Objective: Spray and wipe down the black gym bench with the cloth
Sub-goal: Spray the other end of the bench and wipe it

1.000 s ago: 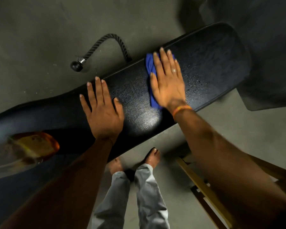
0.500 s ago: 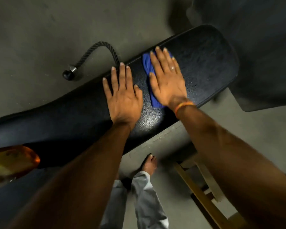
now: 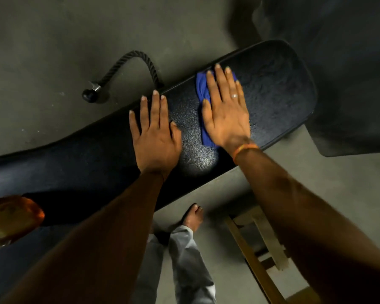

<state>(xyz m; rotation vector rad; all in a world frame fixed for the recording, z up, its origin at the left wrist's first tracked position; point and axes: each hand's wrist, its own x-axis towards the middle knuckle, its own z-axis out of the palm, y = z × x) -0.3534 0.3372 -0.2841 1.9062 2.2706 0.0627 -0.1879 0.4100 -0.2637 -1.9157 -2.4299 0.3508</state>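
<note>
My left hand [image 3: 156,137] has slid up the black bench [image 3: 283,95] beside my right hand [image 3: 226,113]. Both lie flat and open, the right pressing the blue cloth [image 3: 203,88]. The far end probably still needs wiping.

Pebbled, faintly glossy black bench [image 3: 272,95] – soft blue cloth [image 3: 203,88], twisted rope [image 3: 138,60], matt concrete floor [image 3: 53,40].
</note>
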